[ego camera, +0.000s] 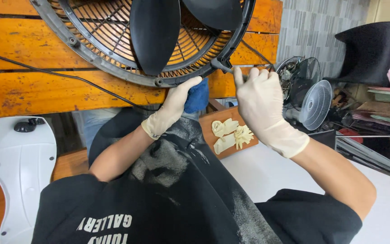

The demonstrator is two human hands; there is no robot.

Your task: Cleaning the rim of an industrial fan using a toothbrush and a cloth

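A large fan with a grey guard rim (pixel 113 72) and black blades (pixel 155 36) lies on an orange wooden bench (pixel 23 90). My left hand (pixel 173 108), in a cream glove, presses a blue cloth (pixel 198 96) against the lower edge of the rim. My gloved right hand (pixel 259 101) is closed around a slim dark tool (pixel 224 67) whose tip meets the rim at a clip; its grip is hidden inside my fist. My black shirt fills the lower part of the view.
A black cable (pixel 46 72) runs across the bench. A white plastic fan part (pixel 21 167) lies at the left. Spare cream gloves (pixel 231 133) rest on a small wooden board. Other fans (pixel 314 104) and stacked clutter stand at the right.
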